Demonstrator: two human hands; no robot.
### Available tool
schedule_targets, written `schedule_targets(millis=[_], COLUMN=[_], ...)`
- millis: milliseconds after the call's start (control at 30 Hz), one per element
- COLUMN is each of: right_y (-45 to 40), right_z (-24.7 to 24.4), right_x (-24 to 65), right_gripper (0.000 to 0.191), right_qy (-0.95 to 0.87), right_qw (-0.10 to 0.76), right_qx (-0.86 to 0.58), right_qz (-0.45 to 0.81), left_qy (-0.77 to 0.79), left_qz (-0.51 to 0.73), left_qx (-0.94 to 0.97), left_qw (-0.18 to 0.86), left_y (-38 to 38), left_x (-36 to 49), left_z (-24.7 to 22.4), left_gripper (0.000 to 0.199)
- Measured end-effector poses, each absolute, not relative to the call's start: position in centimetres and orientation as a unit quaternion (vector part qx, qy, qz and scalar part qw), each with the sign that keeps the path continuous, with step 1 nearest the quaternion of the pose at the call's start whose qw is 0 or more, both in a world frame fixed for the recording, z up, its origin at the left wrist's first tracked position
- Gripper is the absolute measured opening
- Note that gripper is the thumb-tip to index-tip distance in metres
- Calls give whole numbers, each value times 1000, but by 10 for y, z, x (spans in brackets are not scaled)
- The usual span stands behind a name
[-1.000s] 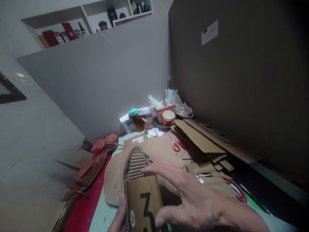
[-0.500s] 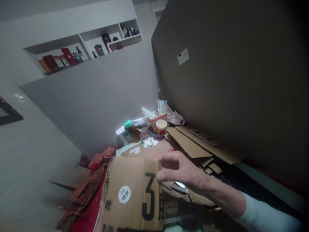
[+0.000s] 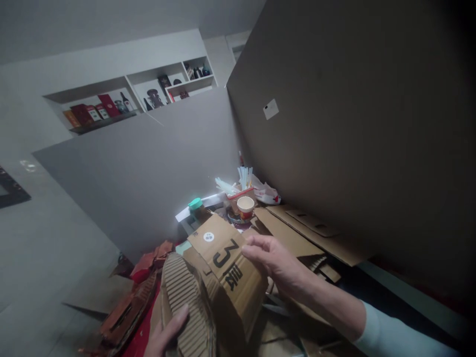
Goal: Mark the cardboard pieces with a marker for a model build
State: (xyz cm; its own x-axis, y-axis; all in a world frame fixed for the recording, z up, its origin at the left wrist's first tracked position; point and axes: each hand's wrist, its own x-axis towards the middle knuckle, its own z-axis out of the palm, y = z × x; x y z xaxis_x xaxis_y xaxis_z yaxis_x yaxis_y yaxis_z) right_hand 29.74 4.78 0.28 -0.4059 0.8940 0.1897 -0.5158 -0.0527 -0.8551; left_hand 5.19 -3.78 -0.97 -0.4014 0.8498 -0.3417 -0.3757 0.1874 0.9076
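Observation:
My right hand [image 3: 277,260] pinches the right edge of a bent cardboard piece [image 3: 240,297] printed with a black "3" and a round white sticker. At the bottom, my left hand [image 3: 167,332] grips a curved piece of corrugated cardboard [image 3: 184,287], its thumb lying across the exposed ridges. The ridged piece stands just left of the printed one; whether they are joined I cannot tell. Most of my left hand's fingers are hidden behind the cardboard.
Behind stand a paper cup [image 3: 246,206], a jar with a green lid [image 3: 195,203] and a box of glue sticks [image 3: 243,181]. Flat cardboard sheets [image 3: 292,233] lie along the right partition. Reddish-brown cardboard model boats [image 3: 128,302] sit at the left.
The printed cardboard has turned and tilted away, up and to the right, with my right hand still pinching its edge. The ridged piece and my left thumb have come into view.

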Motion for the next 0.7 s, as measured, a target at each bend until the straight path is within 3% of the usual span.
schedule_targets(millis=[333, 700], right_y=[60, 56], right_z=[-14, -14], right_x=[303, 300], right_gripper=[28, 26], right_qy=[-479, -511], right_qw=[485, 436], right_qx=[-263, -288], right_qz=[682, 683], left_qy=[564, 644], left_qz=[579, 540], left_qx=[309, 421], left_qw=[502, 340], left_y=[-34, -32], left_x=[60, 53], left_z=[-5, -23], left_gripper=[95, 77])
